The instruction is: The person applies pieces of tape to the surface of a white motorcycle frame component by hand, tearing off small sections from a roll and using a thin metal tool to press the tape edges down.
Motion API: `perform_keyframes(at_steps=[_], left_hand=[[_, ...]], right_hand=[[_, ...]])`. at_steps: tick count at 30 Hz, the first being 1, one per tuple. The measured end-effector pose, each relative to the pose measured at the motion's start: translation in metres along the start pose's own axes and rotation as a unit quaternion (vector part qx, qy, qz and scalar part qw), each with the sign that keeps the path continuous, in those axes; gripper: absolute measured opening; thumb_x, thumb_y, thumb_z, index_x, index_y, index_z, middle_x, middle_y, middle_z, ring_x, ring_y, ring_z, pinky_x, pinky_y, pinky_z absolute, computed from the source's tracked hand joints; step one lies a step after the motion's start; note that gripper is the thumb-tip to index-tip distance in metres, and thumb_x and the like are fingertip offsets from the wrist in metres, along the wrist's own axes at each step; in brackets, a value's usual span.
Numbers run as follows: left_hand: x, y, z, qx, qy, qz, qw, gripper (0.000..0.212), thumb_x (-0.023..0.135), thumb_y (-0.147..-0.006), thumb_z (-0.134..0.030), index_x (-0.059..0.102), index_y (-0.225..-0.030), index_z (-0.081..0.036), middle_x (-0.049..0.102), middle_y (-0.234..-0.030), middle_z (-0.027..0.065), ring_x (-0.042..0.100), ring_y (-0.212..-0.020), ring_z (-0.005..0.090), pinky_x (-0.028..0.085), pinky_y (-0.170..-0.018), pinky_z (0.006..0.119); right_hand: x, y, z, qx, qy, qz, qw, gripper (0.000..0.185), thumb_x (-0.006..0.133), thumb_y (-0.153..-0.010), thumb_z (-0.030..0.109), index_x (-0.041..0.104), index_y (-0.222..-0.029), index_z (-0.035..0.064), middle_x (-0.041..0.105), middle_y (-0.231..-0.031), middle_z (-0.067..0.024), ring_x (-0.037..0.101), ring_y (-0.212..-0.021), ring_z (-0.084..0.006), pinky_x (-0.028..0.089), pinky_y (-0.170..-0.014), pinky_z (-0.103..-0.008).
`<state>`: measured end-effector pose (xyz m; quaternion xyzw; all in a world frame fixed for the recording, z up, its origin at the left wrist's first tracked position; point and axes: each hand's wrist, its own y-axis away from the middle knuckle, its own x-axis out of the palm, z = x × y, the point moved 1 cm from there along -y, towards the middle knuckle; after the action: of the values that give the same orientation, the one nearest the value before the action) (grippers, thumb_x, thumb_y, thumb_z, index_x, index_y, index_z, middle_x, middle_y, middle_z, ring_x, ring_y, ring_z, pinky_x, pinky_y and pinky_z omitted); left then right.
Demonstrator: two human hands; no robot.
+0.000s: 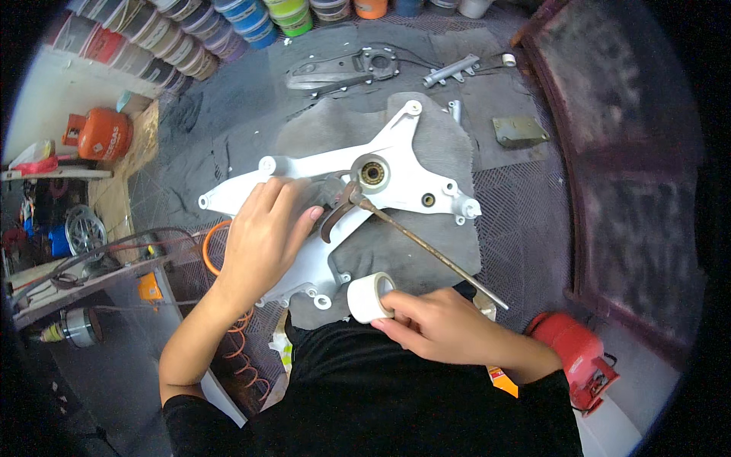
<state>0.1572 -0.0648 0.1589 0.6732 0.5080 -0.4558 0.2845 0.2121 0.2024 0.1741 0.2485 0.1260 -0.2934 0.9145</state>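
My right hand (pixel 434 325) grips a roll of white masking tape (pixel 367 298) by its rim, close to my body. In front of me lies a large white-coated metal casting (pixel 320 155) with several mounting lugs and a bearing (pixel 373 172) in its round bore. My left hand (pixel 262 234) is over the casting's middle, thumb apart from the fingers. Beside the thumb is a blurred grey thing (pixel 329 191); whether I hold it cannot be told. A long metal rod (pixel 428 245) with a rusty curved crosspiece (pixel 338 215) lies slantwise over the casting, its tip towards my right forearm.
Grey mats (pixel 240 137) cover the floor. Beyond the casting lie a grey metal cover (pixel 342 71), a tube with lugs (pixel 451 71) and a metal plate (pixel 519 131). Stacked tubs (pixel 245 23) line the back. Gas cylinders (pixel 105 134) (pixel 571 354) stand on either side; an orange coiled hose (pixel 240 348) hangs left.
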Motion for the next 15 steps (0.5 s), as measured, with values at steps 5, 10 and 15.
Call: perform_keyframes(at_steps=[5,10,15], left_hand=[[-0.017,0.001,-0.012,0.017,0.005,-0.056,0.998,0.027,0.073,-0.093,-0.01,0.067,-0.118,0.0,0.067,-0.109,0.0163,0.065,-0.102,0.036,0.052,-0.088,0.043],[-0.02,0.005,-0.028,0.066,0.076,-0.122,0.987,0.022,0.076,-0.089,-0.007,0.069,-0.109,0.0,0.068,-0.101,0.0137,0.065,-0.089,0.0322,0.05,-0.079,0.041],[-0.019,0.019,-0.031,0.03,0.113,-0.086,0.989,0.019,0.072,-0.088,0.003,0.07,-0.107,0.002,0.07,-0.101,0.016,0.068,-0.091,0.0321,0.053,-0.082,0.039]], right_hand=[[-0.012,0.007,0.013,-0.051,-0.221,-0.033,0.973,0.015,0.063,-0.106,0.016,0.062,-0.114,0.0037,0.076,-0.088,-0.008,0.071,-0.068,-0.0154,0.054,-0.061,-0.0294],[-0.01,0.007,0.012,-0.064,-0.243,-0.092,0.964,0.019,0.063,-0.106,0.015,0.065,-0.116,-0.0005,0.075,-0.086,-0.0051,0.07,-0.068,-0.0116,0.054,-0.061,-0.026],[-0.016,0.003,0.003,0.102,-0.406,-0.102,0.902,0.026,0.063,-0.108,0.025,0.069,-0.116,0.0006,0.066,-0.061,-0.003,0.049,-0.044,-0.0039,0.034,-0.043,-0.0207]])
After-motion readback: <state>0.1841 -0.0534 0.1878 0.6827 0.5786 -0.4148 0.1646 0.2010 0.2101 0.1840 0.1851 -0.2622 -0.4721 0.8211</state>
